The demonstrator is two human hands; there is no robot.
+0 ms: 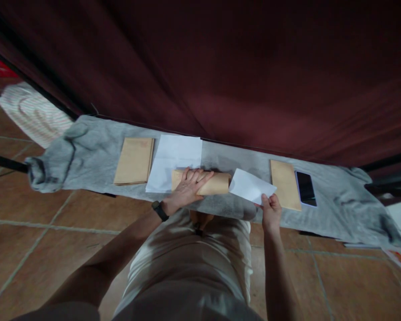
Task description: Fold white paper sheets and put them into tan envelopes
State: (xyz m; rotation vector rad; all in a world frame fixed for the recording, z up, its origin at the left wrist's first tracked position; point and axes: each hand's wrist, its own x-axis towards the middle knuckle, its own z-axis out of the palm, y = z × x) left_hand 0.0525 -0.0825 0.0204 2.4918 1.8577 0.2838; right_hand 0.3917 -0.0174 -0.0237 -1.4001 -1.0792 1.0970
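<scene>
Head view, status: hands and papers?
Left hand flat on brown envelope. Right hand pinching white sheet by its corner. Phone lies right, apart.

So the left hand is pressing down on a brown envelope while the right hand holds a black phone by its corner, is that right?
Not quite. In the head view the right hand pinches a white sheet of paper by its corner, not a phone. The black phone lies untouched on the grey cloth, farther right. The left hand does rest flat on a brown envelope.
</scene>
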